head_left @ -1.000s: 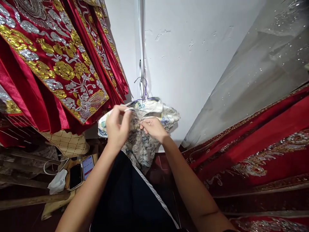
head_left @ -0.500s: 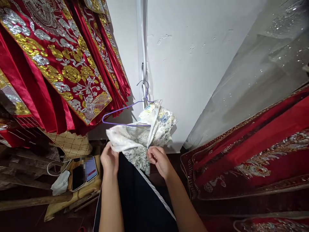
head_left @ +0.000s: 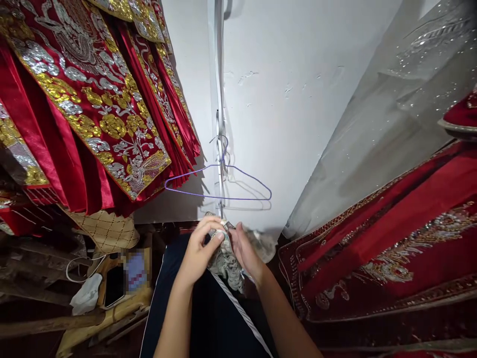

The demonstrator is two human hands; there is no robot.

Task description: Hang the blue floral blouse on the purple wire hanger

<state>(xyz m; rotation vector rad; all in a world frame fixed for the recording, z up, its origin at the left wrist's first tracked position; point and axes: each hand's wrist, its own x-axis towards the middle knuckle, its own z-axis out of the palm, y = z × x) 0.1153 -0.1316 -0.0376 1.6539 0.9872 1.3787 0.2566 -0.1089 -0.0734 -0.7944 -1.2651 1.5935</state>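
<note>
A light, floral-patterned garment [head_left: 226, 263] is bunched up low in the middle of the head view, in front of dark clothing. My left hand [head_left: 199, 248] pinches its upper edge between thumb and fingers. On the other side my right hand [head_left: 246, 253] holds the cloth, its thumb pointing up and its fingertips partly hidden by fabric. A pale part of the garment spreads behind my right hand. Just above both hands a bare purple wire hanger [head_left: 219, 197] hangs from a white metal strip [head_left: 219, 89] on the wall.
Red gowns with gold and silver embroidery [head_left: 112, 124] hang at left. A sheer sparkling veil [head_left: 346, 129] and a beaded red garment [head_left: 372, 253] are at right. At lower left, a wooden stool [head_left: 122, 303] bears a phone [head_left: 115, 286] and a crumpled white bag [head_left: 86, 294].
The garment has come off the right half of the hanger and is lower, gathered between my hands. My left hand has moved right, close to my right hand.
</note>
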